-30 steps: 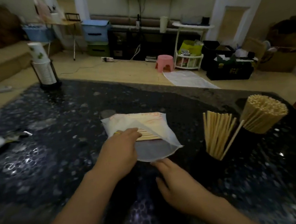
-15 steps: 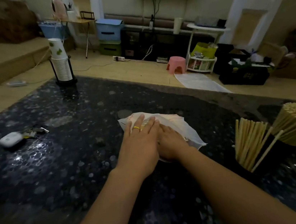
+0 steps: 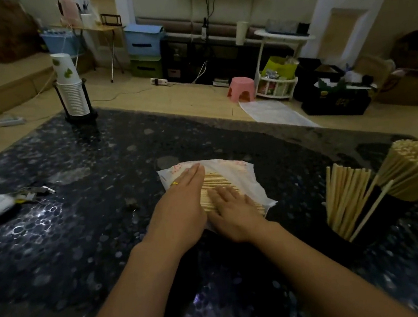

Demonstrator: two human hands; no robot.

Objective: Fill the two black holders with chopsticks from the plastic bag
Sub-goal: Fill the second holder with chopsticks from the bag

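Chopsticks (image 3: 219,183) now lie exposed in a flat row on the plastic bag (image 3: 247,174), where half a second ago both hands covered them. Left hand (image 3: 182,207) rests flat, fingers straight, against the row's left ends; right hand (image 3: 232,211) lies open on top, gripping nothing. Judgement: the bundle is being squared for pickup. Near holder (image 3: 355,229) is part filled, far holder (image 3: 417,171) packed. Red print on the bag is illegible; no brand is readable.
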